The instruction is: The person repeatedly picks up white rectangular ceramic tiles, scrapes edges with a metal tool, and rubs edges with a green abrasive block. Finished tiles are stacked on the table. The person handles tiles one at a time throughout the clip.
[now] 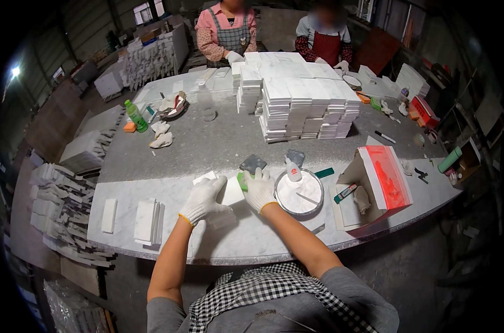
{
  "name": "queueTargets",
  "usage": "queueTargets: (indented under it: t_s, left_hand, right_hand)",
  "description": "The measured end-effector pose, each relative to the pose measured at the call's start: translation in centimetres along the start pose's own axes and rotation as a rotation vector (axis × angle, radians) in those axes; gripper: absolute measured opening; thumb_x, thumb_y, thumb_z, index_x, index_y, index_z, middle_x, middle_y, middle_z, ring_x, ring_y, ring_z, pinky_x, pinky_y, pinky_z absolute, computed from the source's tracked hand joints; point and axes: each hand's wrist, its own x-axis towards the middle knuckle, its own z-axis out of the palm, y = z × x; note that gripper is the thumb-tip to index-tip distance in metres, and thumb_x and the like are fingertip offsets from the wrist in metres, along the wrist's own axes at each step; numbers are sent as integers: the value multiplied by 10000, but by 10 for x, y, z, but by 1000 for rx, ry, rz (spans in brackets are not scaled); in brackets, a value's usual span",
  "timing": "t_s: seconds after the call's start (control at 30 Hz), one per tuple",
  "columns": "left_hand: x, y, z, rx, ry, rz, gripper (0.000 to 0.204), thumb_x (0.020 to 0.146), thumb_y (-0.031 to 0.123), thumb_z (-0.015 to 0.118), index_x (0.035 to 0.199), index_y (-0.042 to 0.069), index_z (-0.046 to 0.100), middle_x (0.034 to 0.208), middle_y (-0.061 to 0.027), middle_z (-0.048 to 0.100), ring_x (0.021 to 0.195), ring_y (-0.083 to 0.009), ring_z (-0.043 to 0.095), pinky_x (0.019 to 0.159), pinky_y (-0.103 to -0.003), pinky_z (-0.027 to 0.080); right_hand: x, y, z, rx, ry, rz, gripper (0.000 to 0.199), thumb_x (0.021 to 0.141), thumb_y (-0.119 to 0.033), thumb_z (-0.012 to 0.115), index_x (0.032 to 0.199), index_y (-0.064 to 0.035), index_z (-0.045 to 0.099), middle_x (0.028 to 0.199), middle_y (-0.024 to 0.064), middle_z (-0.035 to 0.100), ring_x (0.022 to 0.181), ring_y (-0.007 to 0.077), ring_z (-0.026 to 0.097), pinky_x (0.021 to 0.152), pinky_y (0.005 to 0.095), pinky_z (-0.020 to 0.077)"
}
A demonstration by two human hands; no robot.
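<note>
My left hand [203,198], in a white knit glove, grips a white marble tile [233,192] by its left side, above the worktable. Closed over a small green block [242,181] is my gloved right hand [260,191], which presses it at the tile's right edge. What the green block is made of I cannot make out. Just right of that hand stands a round metal bowl [300,206] of white powder. A white squeeze bottle [292,170] and a thin flat tool [307,198] rest in it.
Stacked tiles [148,222] and a single tile [109,216] lie at left. An open red-and-white box [374,186] is right of the bowl. Two dark square pads [253,162] lie beyond my hands. Farther off rises a big tile stack [309,105]; two people [228,36] work behind it.
</note>
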Motion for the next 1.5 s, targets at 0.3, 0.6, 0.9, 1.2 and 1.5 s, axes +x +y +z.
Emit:
queueTargets:
  t_s: [0.3,0.6,0.9,1.2,1.5]
  left_hand:
    - [-4,-13,22,-114,161,86,742,627,378,846,1261,91,587,1131,-176,664,1118,-414,586,949,-497,491]
    - [-1,9,29,57,208,-27,852,625,637,806,1178,17,612,1218,-153,624,1168,-390,560,984,-520,469]
    - [2,10,32,44,262,4,733,587,526,820,1135,78,628,1143,-137,625,1125,-367,558,947,-511,476]
    - [-1,8,31,11,272,-16,677,591,479,811,1101,71,632,1092,-125,640,1110,-362,556,940,-490,476]
    - [-2,11,30,-51,246,-36,612,623,492,792,1031,65,631,1072,-137,657,1126,-392,548,949,-499,462]
  right_hand:
    - [13,0,-6,413,-50,144,599,920,-438,627,1359,-48,505,1017,307,680,969,489,663,872,583,508]
    - [-39,2,-34,1151,-105,297,741,994,-487,560,1547,-24,393,1447,242,568,1301,376,577,1080,446,446]
    - [16,-5,-44,780,-145,82,822,968,-531,547,1565,-1,349,1518,269,490,1403,412,483,1147,431,388]
    - [-56,-5,-59,796,-253,166,791,982,-481,547,1578,-6,336,1535,269,473,1413,398,484,1166,412,369]
    - [-36,-4,-50,920,-220,127,730,998,-384,548,1547,55,351,1539,303,441,1440,402,435,1192,411,334]
